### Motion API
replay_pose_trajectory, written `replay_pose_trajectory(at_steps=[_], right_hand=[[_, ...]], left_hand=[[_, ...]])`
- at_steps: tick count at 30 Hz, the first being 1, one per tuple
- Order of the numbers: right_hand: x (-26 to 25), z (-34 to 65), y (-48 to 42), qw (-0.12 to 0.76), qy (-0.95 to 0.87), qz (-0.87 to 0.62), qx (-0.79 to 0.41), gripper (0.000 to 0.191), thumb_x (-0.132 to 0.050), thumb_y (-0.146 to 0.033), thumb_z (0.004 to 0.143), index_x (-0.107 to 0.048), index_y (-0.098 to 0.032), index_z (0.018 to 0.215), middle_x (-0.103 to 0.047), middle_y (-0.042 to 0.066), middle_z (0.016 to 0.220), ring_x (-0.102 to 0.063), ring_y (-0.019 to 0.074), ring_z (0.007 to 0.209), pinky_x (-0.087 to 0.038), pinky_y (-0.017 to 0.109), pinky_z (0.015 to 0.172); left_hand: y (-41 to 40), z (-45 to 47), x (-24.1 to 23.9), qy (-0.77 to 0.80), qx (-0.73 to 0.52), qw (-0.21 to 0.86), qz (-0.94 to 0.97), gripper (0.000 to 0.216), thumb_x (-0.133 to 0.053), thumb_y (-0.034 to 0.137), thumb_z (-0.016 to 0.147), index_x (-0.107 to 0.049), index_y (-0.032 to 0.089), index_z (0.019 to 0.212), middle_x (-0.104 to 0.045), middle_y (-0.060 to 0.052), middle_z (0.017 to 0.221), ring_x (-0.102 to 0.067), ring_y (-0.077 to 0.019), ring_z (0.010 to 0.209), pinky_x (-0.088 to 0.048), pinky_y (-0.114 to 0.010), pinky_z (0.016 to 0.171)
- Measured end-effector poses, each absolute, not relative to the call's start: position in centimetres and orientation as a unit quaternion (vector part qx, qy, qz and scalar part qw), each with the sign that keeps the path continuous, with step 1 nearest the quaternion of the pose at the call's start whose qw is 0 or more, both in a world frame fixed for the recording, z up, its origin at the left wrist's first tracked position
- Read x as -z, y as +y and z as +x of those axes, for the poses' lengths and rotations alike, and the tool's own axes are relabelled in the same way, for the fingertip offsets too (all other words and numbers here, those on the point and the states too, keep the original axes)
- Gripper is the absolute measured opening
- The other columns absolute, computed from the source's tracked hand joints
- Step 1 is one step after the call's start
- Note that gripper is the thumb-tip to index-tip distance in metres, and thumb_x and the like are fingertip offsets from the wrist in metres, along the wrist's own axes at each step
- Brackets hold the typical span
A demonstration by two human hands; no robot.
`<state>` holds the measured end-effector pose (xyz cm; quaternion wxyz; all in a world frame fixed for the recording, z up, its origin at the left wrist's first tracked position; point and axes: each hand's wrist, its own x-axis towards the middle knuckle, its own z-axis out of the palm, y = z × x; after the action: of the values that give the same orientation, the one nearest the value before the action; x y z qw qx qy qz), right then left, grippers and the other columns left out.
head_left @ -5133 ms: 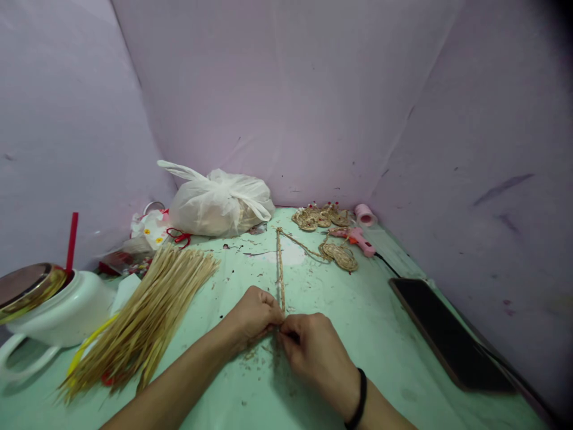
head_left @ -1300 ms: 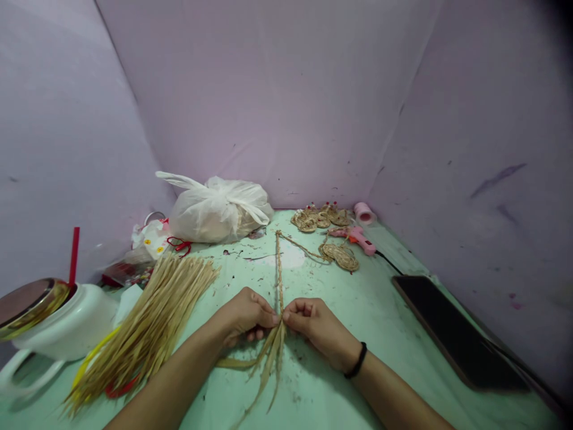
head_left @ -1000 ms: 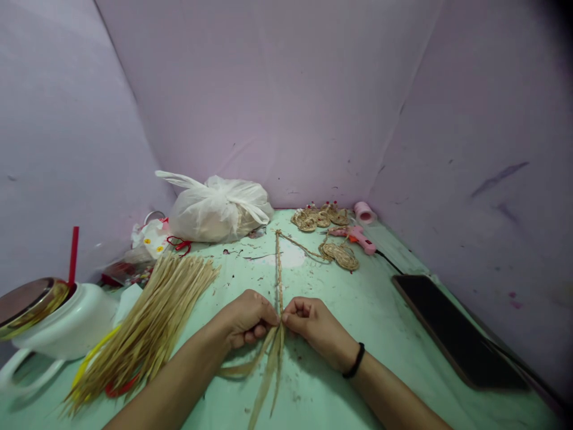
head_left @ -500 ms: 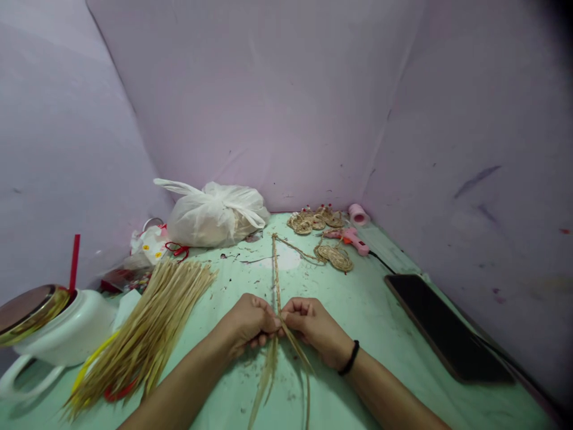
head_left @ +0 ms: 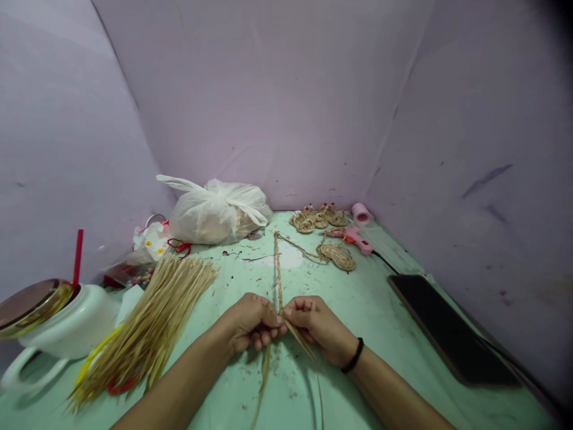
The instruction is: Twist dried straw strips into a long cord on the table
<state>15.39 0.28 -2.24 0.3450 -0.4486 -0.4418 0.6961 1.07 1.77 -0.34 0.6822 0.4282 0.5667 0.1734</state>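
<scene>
A thin braid (head_left: 278, 269) of dried straw-like strips runs from the middle of the table toward me. Its far end bends at a fixed point and continues to a coiled bundle of braid (head_left: 339, 257). At the near end my left hand (head_left: 254, 321) pinches strips between thumb and fingers. My right hand (head_left: 320, 325), with a black band on the wrist, pinches the braid's end and other strips right beside it. The fingertips of both hands nearly touch. Loose strip ends (head_left: 265, 373) hang below the hands toward the table edge.
Left lies a bundle of dried strips (head_left: 152, 322) over yellow- and red-handled scissors, beside a white mug (head_left: 76, 322). Behind are a tied plastic bag (head_left: 219, 212) and woven pieces (head_left: 316, 220). Right are a pink glue gun (head_left: 353, 239), tape roll (head_left: 361, 214) and phone (head_left: 447, 328).
Both hands stay at the braid's end with small finger movements. The loose strips below have shifted, and fewer show under the left hand. The view has moved slightly.
</scene>
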Motion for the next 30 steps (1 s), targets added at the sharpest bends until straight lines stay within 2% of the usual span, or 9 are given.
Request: replay_pose_trajectory(at_steps=[5, 8, 11, 19, 24, 27, 30], right_hand=[[2.1, 15.4, 0.3, 0.349, -0.459, -0.436, -0.691, 0.015, -0.062, -0.025, 0.059, -0.054, -0.012, 0.057, -0.059, 0.001, 0.050, -0.046, 0.0064, 0.045, -0.028, 0.018, 0.044], [2.1, 15.5, 0.3, 0.343, -0.467, -0.437, -0.688, 0.014, -0.062, -0.024, 0.059, -0.055, -0.012, 0.059, -0.060, 0.001, 0.051, -0.044, 0.0053, 0.043, -0.026, 0.018, 0.043], [2.2, 15.5, 0.4, 0.347, -0.472, -0.441, -0.680, 0.012, -0.062, -0.022, 0.058, -0.055, -0.012, 0.059, -0.058, 0.000, 0.050, -0.041, 0.0046, 0.043, -0.025, 0.018, 0.043], [2.3, 15.7, 0.6, 0.355, -0.468, -0.444, -0.677, 0.016, -0.063, -0.025, 0.056, -0.053, -0.013, 0.061, -0.057, -0.001, 0.049, -0.041, 0.0054, 0.044, -0.025, 0.019, 0.044], [2.5, 15.5, 0.5, 0.348, -0.490, -0.454, -0.658, 0.014, -0.062, -0.024, 0.056, -0.053, -0.014, 0.062, -0.057, -0.001, 0.050, -0.039, 0.0049, 0.043, -0.024, 0.018, 0.043], [2.8, 15.4, 0.5, 0.346, -0.521, -0.464, -0.627, 0.012, -0.062, -0.021, 0.056, -0.052, -0.014, 0.059, -0.054, -0.002, 0.048, -0.036, 0.0046, 0.043, -0.023, 0.018, 0.042], [2.9, 15.5, 0.6, 0.344, -0.558, -0.491, -0.574, 0.009, -0.059, -0.018, 0.057, -0.051, -0.015, 0.055, -0.048, -0.004, 0.046, -0.034, 0.0049, 0.044, -0.024, 0.018, 0.042]], left_hand=[[1.5, 1.0, 0.0, 0.577, -0.165, 0.657, 0.457, 0.009, -0.054, 0.017, 0.052, -0.058, 0.010, 0.055, -0.056, -0.002, 0.045, -0.028, -0.0028, 0.025, -0.013, -0.016, 0.024], [1.3, 0.9, -0.1, 0.558, -0.169, 0.671, 0.458, 0.011, -0.055, 0.019, 0.052, -0.059, 0.010, 0.057, -0.055, -0.001, 0.045, -0.030, -0.0036, 0.026, -0.015, -0.017, 0.024], [1.3, 0.9, -0.1, 0.562, -0.181, 0.671, 0.449, 0.012, -0.057, 0.021, 0.052, -0.059, 0.010, 0.057, -0.047, 0.002, 0.039, -0.033, -0.0053, 0.026, -0.018, -0.017, 0.025], [1.1, 0.7, -0.4, 0.549, -0.203, 0.646, 0.491, 0.012, -0.054, 0.021, 0.056, -0.059, 0.010, 0.057, -0.042, 0.004, 0.037, -0.027, -0.0038, 0.026, -0.014, -0.018, 0.026], [1.2, 1.1, 0.0, 0.570, -0.226, 0.629, 0.477, 0.007, -0.054, 0.018, 0.053, -0.052, 0.013, 0.049, -0.040, 0.005, 0.034, -0.021, -0.0027, 0.025, -0.009, -0.019, 0.028], [1.1, 1.6, -0.1, 0.596, -0.232, 0.617, 0.458, 0.016, -0.058, 0.018, 0.051, -0.045, 0.015, 0.043, -0.031, 0.007, 0.030, -0.018, -0.0018, 0.027, -0.008, -0.019, 0.031], [0.9, 1.8, -0.3, 0.604, -0.228, 0.613, 0.456, 0.017, -0.058, 0.018, 0.050, -0.044, 0.015, 0.042, -0.029, 0.008, 0.030, -0.019, -0.0016, 0.029, -0.009, -0.019, 0.033]])
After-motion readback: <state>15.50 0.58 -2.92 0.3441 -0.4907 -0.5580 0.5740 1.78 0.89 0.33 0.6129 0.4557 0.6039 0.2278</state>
